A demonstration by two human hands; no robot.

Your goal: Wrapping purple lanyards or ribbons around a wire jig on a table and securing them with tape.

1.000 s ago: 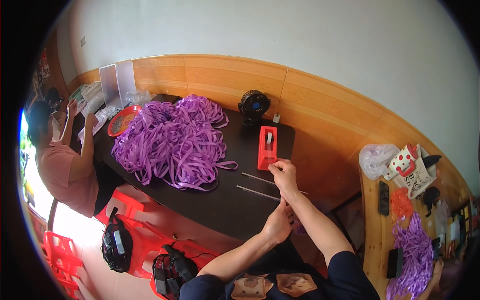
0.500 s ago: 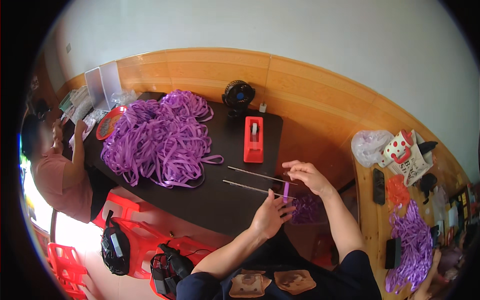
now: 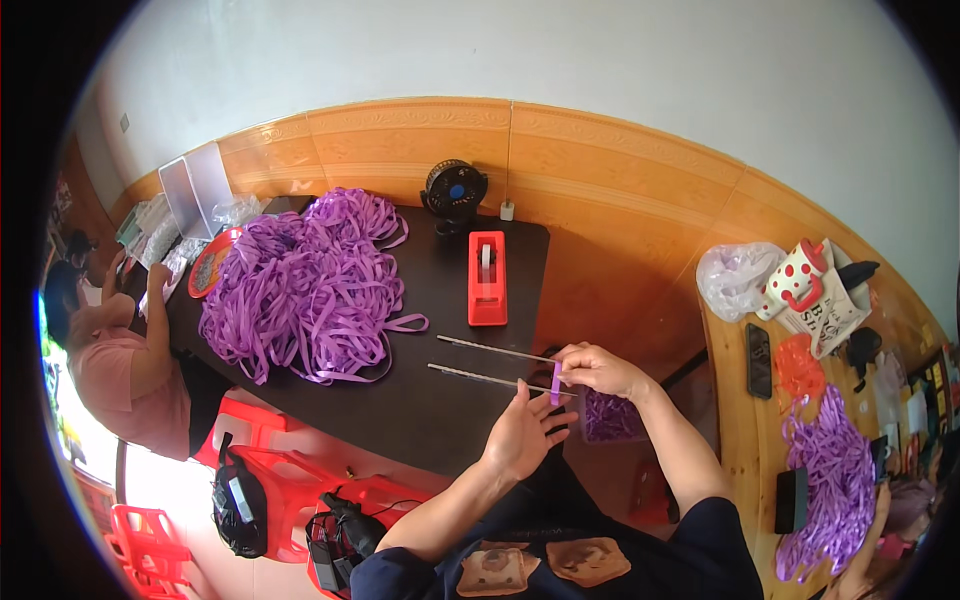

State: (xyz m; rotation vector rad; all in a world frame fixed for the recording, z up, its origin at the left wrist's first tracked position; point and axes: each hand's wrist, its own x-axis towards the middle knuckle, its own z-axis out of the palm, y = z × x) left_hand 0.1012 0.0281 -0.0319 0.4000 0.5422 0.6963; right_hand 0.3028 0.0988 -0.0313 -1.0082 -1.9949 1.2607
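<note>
Two thin metal rods (image 3: 470, 376) lie side by side across the right part of the dark table (image 3: 420, 420), their ends reaching toward my hands. A short band of purple ribbon (image 3: 556, 384) spans both rods near those ends. My right hand (image 3: 603, 371) is closed in a pinch on the ribbon at the far rod. Palm up and fingers spread, my left hand (image 3: 522, 435) is beside the near rod, its thumb close to that rod. Left of the rods sits a large tangled heap of purple ribbon (image 3: 300, 290).
Beyond the rods stand a red tape dispenser (image 3: 487, 300) and a black fan (image 3: 455, 192). Purple ribbon fills a container (image 3: 610, 418) below my right hand. A wooden table (image 3: 735, 440) at right bears more ribbon. Another person (image 3: 135, 385) works at left, near red stools (image 3: 262, 425).
My right hand has come down and left, and its fingers have closed on the ribbon at the far rod. My left hand remains open by the near rod. The view has shifted slightly.
</note>
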